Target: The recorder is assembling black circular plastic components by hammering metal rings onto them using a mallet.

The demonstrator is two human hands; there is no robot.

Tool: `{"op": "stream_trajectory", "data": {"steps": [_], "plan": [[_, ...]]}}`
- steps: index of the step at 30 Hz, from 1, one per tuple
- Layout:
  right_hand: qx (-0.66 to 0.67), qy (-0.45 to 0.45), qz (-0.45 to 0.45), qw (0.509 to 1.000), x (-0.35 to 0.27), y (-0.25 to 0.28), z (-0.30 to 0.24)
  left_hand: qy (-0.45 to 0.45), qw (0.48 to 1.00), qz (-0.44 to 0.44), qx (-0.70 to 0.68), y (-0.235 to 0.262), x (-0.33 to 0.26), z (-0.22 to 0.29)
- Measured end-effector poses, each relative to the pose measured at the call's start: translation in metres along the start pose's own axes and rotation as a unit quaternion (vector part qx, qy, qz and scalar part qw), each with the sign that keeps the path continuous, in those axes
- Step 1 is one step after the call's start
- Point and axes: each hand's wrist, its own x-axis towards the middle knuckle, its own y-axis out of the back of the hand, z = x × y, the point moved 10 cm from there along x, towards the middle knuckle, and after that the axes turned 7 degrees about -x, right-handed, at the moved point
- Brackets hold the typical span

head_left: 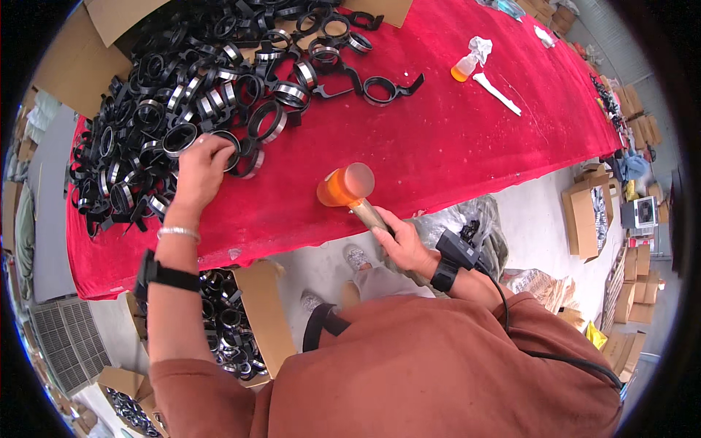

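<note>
My left hand (201, 169) reaches into the right edge of a big heap of black ring-shaped parts (150, 113), many with silver bands. Its fingers are closed on the rim of one black ring (232, 152). In my right hand (401, 244) is the wooden handle of a mallet (343, 186) with an orange, translucent-looking head. The mallet head is held over the near part of the red cloth, apart from the heap. One black ring with a hooked arm (383, 91) lies at the heap's far right.
Red cloth (453, 146) covers the table. Farther right lie an orange-bottomed bottle (461, 71) and a white strip (498, 95). Below the near edge stands an open carton (259, 314) of similar parts, with a plastic bag (475, 226) to the right. More cartons (582, 219) stand right.
</note>
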Motion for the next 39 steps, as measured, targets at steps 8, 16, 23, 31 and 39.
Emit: {"op": "stream_trajectory", "data": {"steps": [8,16,23,31,39], "plan": [[0.048,-0.003,0.005,0.999,0.007,-0.024,-0.002,0.240,0.685,0.414,-0.550,0.040,-0.047,-0.102],[0.095,-0.014,0.046,0.994,0.008,-0.025,0.005,0.329,0.466,0.345,-0.746,-0.049,-0.169,-0.023],[0.075,0.064,-0.046,0.994,-0.011,-0.057,-0.054,0.395,0.297,0.326,-0.806,-0.178,-0.316,-0.015],[-0.036,0.097,-0.044,0.994,0.001,-0.096,-0.085,0.505,0.463,0.312,-0.658,-0.167,-0.299,-0.032],[0.140,0.018,-0.135,0.981,0.054,-0.117,-0.095,0.515,0.679,0.215,-0.477,-0.115,-0.260,-0.024]]}}
